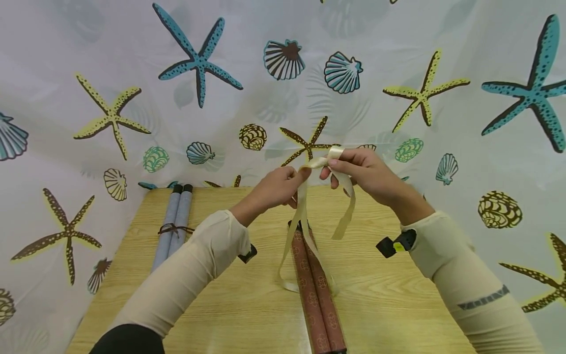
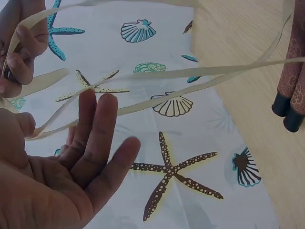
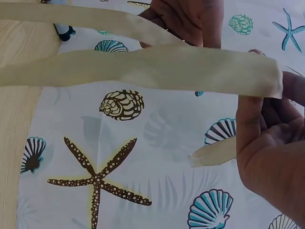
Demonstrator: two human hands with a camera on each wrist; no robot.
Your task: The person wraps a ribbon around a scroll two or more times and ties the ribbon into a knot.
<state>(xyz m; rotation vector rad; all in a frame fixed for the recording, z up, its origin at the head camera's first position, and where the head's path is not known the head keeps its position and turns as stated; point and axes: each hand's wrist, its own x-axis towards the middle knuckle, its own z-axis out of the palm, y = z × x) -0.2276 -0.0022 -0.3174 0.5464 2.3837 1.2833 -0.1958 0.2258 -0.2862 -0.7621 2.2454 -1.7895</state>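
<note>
My left hand (image 1: 279, 187) pinches a cream ribbon (image 1: 302, 209) above the table; in the left wrist view its other fingers (image 2: 106, 126) extend past the ribbon. To its right, my right hand (image 1: 373, 174) pinches a folded part of the same ribbon between thumb and fingertips, and a loose tail (image 1: 346, 221) hangs below. From the hands the ribbon's strands run down around a pair of reddish-brown patterned rolls (image 1: 311, 295). These lie side by side, with black end caps. In the right wrist view the ribbon (image 3: 143, 69) stretches flat across to the right thumb.
Two blue-grey rolls (image 1: 178, 211) with black ends lie at the table's left, tied with a thin brown cord (image 1: 170, 229). Behind the wooden table (image 1: 389, 295) hangs a white curtain (image 1: 247, 113) printed with starfish and shells. Small black devices (image 1: 396, 243) are on the wrists.
</note>
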